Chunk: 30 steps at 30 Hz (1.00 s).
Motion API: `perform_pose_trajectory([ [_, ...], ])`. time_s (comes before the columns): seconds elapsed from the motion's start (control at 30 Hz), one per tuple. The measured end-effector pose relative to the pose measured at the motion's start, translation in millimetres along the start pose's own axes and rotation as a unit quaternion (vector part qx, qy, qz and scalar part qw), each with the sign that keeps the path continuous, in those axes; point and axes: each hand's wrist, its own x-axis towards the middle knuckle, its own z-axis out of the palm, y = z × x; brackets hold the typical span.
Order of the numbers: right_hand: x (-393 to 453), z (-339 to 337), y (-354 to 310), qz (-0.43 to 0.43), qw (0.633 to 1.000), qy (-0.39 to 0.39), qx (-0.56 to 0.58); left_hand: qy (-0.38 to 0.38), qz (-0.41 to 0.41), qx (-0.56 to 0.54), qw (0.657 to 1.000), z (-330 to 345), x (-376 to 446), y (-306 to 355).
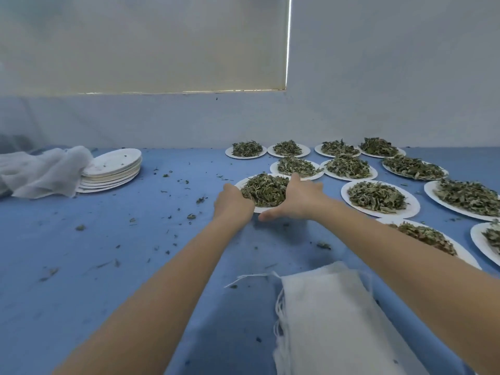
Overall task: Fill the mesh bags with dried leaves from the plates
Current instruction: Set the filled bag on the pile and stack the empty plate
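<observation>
White paper plate (244,182) heaped with dried leaves (264,190) sits at the centre of the frame on the blue desk (108,239), and I have it between my two hands: my left hand (233,203) curls its fingers round the near left rim, my right hand (296,199) lies flat against the right rim with fingers straight and thumb spread wide. More leaf-filled plates (380,197) crowd the right of the frame. The flat white mesh bags (332,315) lie at lower right, a stack of empty plates (113,169) and crumpled gauze (40,171) at left.
</observation>
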Motion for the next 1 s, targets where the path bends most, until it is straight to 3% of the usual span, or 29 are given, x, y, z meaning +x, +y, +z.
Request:
perform_pose_trajectory([
  [0.37, -56, 51, -120, -0.121, 0.992, -0.045, 0.002, 0.108, -0.075, 0.037, 0.991, -104, -48, -99],
  [0.6, -62, 78, -125, -0.12, 0.99, -0.074, -0.001, 0.089, -0.111, 0.073, 0.987, -105, -58, -126],
  [0.7, -65, 63, -114, -0.143, 0.986, -0.086, 0.011, 0.123, -0.062, 0.126, 0.982, -103, -66, -113],
  [0.8, -74, 36, -95, -0.185, 0.982, -0.047, 0.006, 0.148, 0.024, 0.101, 0.984, -92, -77, -85],
  [1.0, -110, -15, -32, -0.247, 0.963, 0.0, -0.109, 0.012, 0.164, 0.045, 0.985, -36, -104, -11],
])
